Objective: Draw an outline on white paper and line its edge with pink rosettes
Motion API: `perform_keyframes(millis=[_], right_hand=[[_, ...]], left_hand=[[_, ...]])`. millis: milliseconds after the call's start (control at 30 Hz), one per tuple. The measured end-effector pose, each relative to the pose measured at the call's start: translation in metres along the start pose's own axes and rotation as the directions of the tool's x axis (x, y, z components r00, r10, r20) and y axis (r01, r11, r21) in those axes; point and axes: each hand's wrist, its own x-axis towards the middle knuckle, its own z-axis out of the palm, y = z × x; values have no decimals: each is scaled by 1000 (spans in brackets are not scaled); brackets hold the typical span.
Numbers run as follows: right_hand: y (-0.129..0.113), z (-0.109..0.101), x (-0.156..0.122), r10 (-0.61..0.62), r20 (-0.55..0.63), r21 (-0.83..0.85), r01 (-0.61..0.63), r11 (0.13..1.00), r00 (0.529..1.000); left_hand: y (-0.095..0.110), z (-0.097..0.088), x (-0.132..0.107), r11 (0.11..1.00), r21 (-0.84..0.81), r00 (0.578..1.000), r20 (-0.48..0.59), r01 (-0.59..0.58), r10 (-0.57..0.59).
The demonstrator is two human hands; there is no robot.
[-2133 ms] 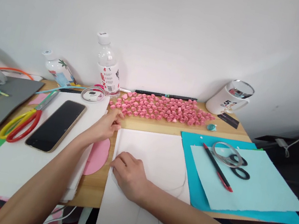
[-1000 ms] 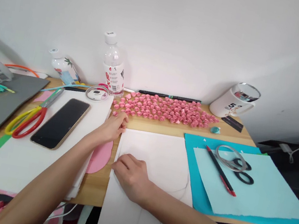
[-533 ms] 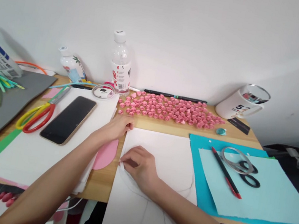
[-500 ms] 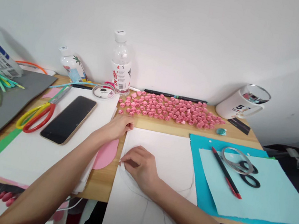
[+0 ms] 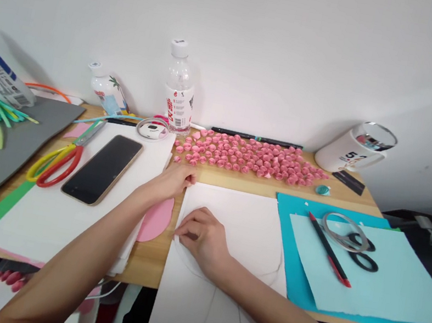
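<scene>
A large sheet of white paper (image 5: 241, 210) with faint curved pencil lines lies before me, its lower part hanging past the table edge. My left hand (image 5: 174, 181) is closed at the sheet's upper left corner, its fingertips curled out of sight. Lower down, my right hand (image 5: 202, 237) pinches the left margin of the same sheet between thumb and fingers, and a small bit of paper edge lifts there. Partly under my left forearm is a pink paper shape (image 5: 156, 220).
Many pink paper coils (image 5: 242, 155) cover the back, beside a bottle (image 5: 180, 99). At left lie a phone (image 5: 102, 169) and scissors (image 5: 59, 164). To the right are blue paper (image 5: 369, 289), a pen (image 5: 329, 249), a tape ring (image 5: 344, 240) and a mug (image 5: 347, 151).
The view has shifted slightly, moving everything a little. Both hands keep nearly the same places on the sheet.
</scene>
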Motion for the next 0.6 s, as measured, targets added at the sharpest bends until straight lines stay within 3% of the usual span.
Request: perform_keyframes(millis=[367, 600], right_hand=[[-3, -6, 14, 37, 184, -162, -7, 987, 982], [-4, -14, 12, -45, 227, -91, 67, 994, 973]], left_hand=[[5, -3, 1, 999, -38, 1000, 8, 4, -3], [5, -2, 2, 999, -36, 1000, 8, 15, -15]])
